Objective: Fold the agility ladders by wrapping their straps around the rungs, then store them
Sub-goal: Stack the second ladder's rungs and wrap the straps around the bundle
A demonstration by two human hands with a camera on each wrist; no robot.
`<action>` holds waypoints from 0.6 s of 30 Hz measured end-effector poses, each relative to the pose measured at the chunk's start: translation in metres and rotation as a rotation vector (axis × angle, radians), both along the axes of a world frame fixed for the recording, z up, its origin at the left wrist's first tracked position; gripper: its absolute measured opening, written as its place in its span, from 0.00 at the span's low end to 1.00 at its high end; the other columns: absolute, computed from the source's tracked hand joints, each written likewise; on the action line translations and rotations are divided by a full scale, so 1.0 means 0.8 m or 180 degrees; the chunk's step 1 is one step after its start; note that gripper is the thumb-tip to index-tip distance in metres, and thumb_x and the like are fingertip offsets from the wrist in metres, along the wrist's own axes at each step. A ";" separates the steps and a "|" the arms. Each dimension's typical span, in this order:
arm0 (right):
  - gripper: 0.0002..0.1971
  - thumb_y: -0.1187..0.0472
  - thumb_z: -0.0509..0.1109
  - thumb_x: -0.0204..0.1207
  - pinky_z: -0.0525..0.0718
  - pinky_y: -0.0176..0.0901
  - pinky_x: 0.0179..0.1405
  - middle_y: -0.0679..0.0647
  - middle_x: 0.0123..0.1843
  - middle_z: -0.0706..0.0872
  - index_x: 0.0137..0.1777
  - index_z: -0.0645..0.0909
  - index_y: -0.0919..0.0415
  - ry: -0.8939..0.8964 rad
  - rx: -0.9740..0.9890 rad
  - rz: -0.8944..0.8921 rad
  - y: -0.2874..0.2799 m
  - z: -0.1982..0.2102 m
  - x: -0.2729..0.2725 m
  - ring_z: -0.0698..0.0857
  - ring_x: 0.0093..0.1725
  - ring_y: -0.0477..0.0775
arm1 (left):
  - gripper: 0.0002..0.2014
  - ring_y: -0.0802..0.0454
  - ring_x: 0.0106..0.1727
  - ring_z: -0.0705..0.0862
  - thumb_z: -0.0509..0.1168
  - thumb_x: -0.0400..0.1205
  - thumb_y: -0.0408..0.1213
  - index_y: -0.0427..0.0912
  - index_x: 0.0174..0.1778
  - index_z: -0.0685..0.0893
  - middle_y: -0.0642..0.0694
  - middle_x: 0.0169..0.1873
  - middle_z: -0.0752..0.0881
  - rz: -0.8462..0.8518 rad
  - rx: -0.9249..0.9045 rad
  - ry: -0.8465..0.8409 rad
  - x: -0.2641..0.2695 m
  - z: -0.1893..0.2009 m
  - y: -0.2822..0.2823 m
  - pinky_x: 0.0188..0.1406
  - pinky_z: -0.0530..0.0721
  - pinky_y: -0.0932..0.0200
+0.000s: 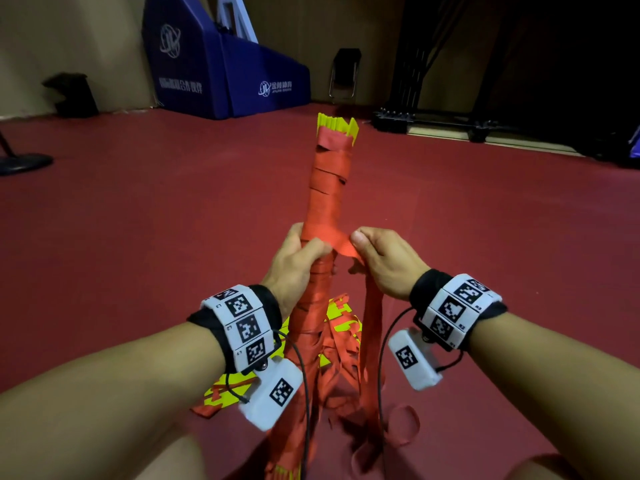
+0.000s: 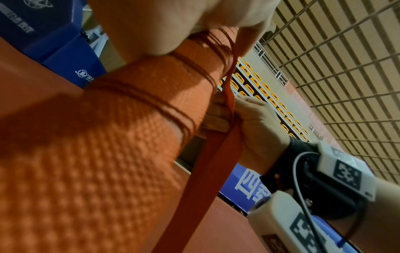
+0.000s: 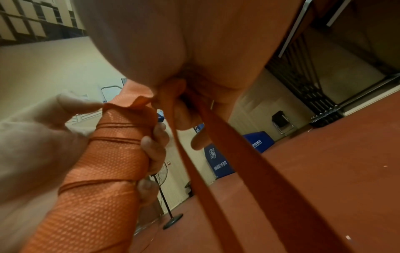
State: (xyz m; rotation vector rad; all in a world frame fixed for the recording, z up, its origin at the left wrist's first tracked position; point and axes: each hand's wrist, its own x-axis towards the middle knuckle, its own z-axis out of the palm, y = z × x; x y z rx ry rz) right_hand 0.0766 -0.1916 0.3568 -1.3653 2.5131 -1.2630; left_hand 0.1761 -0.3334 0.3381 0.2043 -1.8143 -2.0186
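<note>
A long bundle of yellow rungs (image 1: 337,124), wound in orange-red strap (image 1: 327,188), stands up in front of me. My left hand (image 1: 298,258) grips the wrapped bundle (image 2: 121,119) at its middle, fingers curled round it (image 3: 151,150). My right hand (image 1: 381,258) pinches the loose strap (image 1: 343,247) just right of the bundle, and the strap (image 3: 216,162) hangs down from it (image 2: 207,171). Below my hands, loose strap and more yellow rungs (image 1: 332,317) lie heaped on the floor.
I am low over a dark red sports floor (image 1: 485,220). Blue padded blocks (image 1: 221,74) stand at the back left, a folding chair (image 1: 344,74) beside them, a dark rack (image 1: 433,116) at the back right, and a fan base (image 1: 24,162) at far left.
</note>
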 end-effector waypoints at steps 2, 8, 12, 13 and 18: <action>0.21 0.56 0.56 0.90 0.75 0.37 0.27 0.49 0.26 0.79 0.31 0.68 0.54 -0.0026 -0.0029 -0.0013 0.001 0.000 0.004 0.91 0.36 0.60 | 0.29 0.47 0.34 0.84 0.72 0.64 0.61 0.44 0.54 0.80 0.46 0.33 0.85 0.0080 -0.0168 0.0037 -0.002 -0.004 -0.002 0.38 0.81 0.51; 0.25 0.50 0.57 0.89 0.76 0.39 0.31 0.48 0.28 0.84 0.36 0.82 0.64 0.0095 -0.0144 0.0233 0.003 0.002 0.003 0.80 0.26 0.44 | 0.24 0.48 0.29 0.86 0.70 0.68 0.65 0.47 0.43 0.85 0.46 0.28 0.88 0.0497 -0.0595 0.0127 -0.007 -0.007 -0.011 0.36 0.85 0.50; 0.12 0.50 0.73 0.81 0.83 0.42 0.40 0.45 0.36 0.86 0.47 0.84 0.61 -0.0099 -0.0430 0.0455 0.004 0.002 0.007 0.82 0.35 0.42 | 0.24 0.47 0.29 0.87 0.71 0.67 0.65 0.47 0.44 0.86 0.45 0.30 0.89 0.0525 -0.0476 0.0125 -0.008 -0.009 -0.010 0.32 0.84 0.53; 0.09 0.55 0.76 0.78 0.81 0.38 0.37 0.41 0.33 0.84 0.46 0.82 0.60 -0.0150 -0.0464 0.0498 0.002 0.003 0.008 0.79 0.33 0.39 | 0.24 0.46 0.29 0.87 0.72 0.67 0.65 0.48 0.43 0.87 0.45 0.30 0.89 0.0511 -0.0477 0.0113 -0.009 -0.010 -0.010 0.32 0.84 0.53; 0.07 0.63 0.74 0.79 0.75 0.33 0.32 0.42 0.28 0.83 0.40 0.81 0.64 -0.0607 -0.0505 0.0655 0.003 0.007 0.007 0.77 0.28 0.37 | 0.22 0.48 0.29 0.86 0.79 0.64 0.62 0.49 0.42 0.87 0.46 0.31 0.89 0.0288 -0.0494 0.0081 -0.006 -0.006 -0.009 0.31 0.84 0.54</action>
